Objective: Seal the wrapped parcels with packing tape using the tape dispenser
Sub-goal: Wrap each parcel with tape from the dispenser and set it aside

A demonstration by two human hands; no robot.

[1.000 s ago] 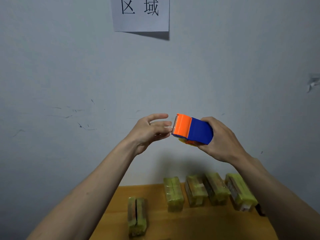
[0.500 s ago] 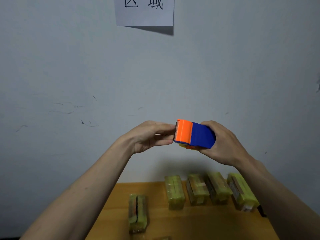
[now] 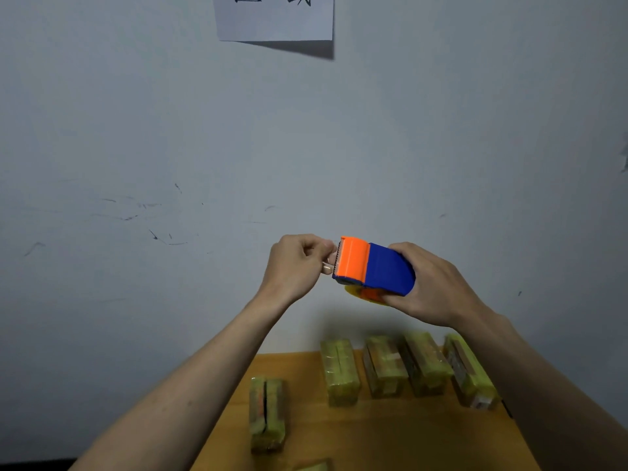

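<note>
Wall: pale grey-blue wall [image 3: 136, 130] fills most of the view, with dark scuff marks at left and a white paper sheet [image 3: 275, 17] stuck at the top, black characters cut off by the frame edge
Surface: orange-brown wooden surface [image 3: 390, 433] at the bottom, pushed against the wall
Tape dispenser: tape dispenser [image 3: 372, 266] held up in the air in front of the wall, well above the surface; orange front part with the toothed cutting edge facing left, blue body behind, a bit of yellow and orange showing underneath
Right hand: right hand [image 3: 431, 287] grips the blue body from the right, fingers curled under and round it
Left hand: left hand [image 3: 299, 263] just beside the orange front, fingers [image 3: 323, 248] curled in and pinching the clear tape end [image 3: 329, 265] at the cutting edge
Parcels in the row: four wrapped parcels [image 3: 384, 367], yellowish under clear film, stand side by side near the wall on the far part of the surface, below the hands
Lone parcel: one more parcel [image 3: 266, 414] stands apart to the left and nearer the camera, a dark slit running down its top
Bottom edge: a corner of another yellowish piece [image 3: 314, 466] shows at the lower frame edge; too little of it is visible to tell what it is
</note>
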